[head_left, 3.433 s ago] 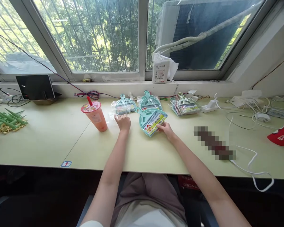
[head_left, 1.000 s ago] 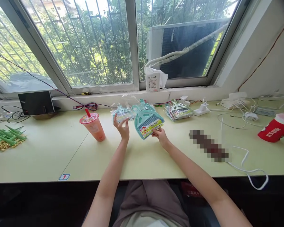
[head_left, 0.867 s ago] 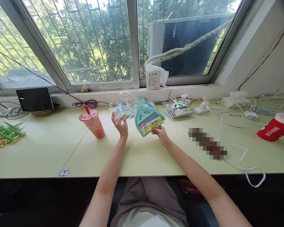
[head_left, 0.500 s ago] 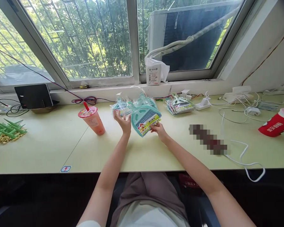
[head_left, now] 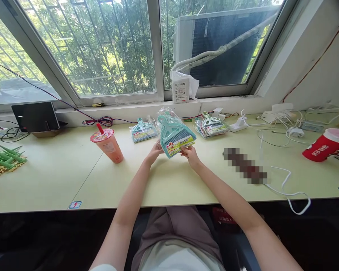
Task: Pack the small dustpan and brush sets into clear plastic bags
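Observation:
A teal mini dustpan and brush set (head_left: 176, 134) with a yellow printed label is held up, tilted, over the desk. Its left lower edge rests in my left hand (head_left: 154, 152), whose fingertips are partly hidden behind it. My right hand (head_left: 190, 155) pinches the lower right corner, by the label. Crinkled clear plastic shows just behind the set's handle; I cannot tell whether it belongs to this set or another. Beyond my left hand, a second teal dustpan set (head_left: 143, 131) lies in clear wrapping. Several more wrapped sets (head_left: 211, 125) are piled to the right.
A pink drink cup (head_left: 109, 146) with a red straw stands left, past it a tablet (head_left: 35, 117) and green pointed pieces (head_left: 5, 158). To the right are a pixelated object (head_left: 244, 165), white cables (head_left: 293, 194), a power strip (head_left: 239, 124) and a tilted red cup (head_left: 322, 146).
My left hand has come down from beside the wrapped set at the back to the held set's left edge. The held set has turned a little and the wrapped one behind shows more fully.

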### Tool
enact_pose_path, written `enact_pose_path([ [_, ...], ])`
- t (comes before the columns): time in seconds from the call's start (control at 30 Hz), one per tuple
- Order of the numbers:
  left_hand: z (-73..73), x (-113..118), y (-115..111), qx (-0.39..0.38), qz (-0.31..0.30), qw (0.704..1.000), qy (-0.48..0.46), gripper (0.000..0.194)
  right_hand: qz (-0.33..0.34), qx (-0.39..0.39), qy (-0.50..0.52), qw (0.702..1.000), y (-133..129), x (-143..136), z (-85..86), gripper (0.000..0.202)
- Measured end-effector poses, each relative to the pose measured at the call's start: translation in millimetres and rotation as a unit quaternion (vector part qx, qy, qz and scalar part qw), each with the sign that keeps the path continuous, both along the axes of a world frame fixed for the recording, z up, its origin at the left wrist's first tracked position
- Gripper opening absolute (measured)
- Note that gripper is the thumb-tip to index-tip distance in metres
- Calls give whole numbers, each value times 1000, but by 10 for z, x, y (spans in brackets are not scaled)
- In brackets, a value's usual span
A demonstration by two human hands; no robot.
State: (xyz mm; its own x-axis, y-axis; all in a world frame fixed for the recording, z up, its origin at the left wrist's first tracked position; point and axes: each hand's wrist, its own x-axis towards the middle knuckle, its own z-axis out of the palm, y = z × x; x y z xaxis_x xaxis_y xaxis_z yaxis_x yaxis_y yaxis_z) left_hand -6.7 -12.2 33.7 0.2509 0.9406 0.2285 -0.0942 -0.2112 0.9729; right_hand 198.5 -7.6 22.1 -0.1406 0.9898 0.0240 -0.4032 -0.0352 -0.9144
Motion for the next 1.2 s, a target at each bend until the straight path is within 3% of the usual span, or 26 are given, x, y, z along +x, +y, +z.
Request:
enact_pose_path([
  [0.13, 32, -36, -62, -58, -124, 991, -4, 88, -5, -8, 10, 1000, 36, 32, -13, 41],
  [0.23, 83, -105, -83, -75, -172, 981, -55, 95, -4, -14, 13, 1000, 58, 57, -16, 41],
  [0.3, 125, -140, -82, -72, -141, 981, -116, 88, -2, -15, 7, 1000, 67, 66, -16, 41],
  [0.4, 166, -105, -67, -58, -37, 980, -186, 72, 18, -7, -28, 999, 63, 56, -11, 41],
  [0.57, 62, 203, -57, -94, 93, 976, -174, 77, 23, -12, -57, 998, 37, 11, 8, 37],
  [0.7, -60, 428, -69, -145, 74, 975, -149, 67, -32, -40, -47, 998, 34, 25, 20, 28],
  [0.8, -52, 478, -79, -155, 89, 973, -149, 64, -46, -49, -38, 997, 37, 33, 19, 24],
  [1.0, 61, 437, -113, -91, 115, 983, -113, 81, -33, -42, -21, 998, 27, -2, 9, 22],
  [1.1, 46, 424, -109, -71, 128, 985, -89, 89, -25, -39, -10, 999, 26, -4, -6, 20],
  [1.2, 5, 415, -85, -71, 144, 984, -79, 83, -17, -59, 8, 998, 45, -7, -31, 17],
])
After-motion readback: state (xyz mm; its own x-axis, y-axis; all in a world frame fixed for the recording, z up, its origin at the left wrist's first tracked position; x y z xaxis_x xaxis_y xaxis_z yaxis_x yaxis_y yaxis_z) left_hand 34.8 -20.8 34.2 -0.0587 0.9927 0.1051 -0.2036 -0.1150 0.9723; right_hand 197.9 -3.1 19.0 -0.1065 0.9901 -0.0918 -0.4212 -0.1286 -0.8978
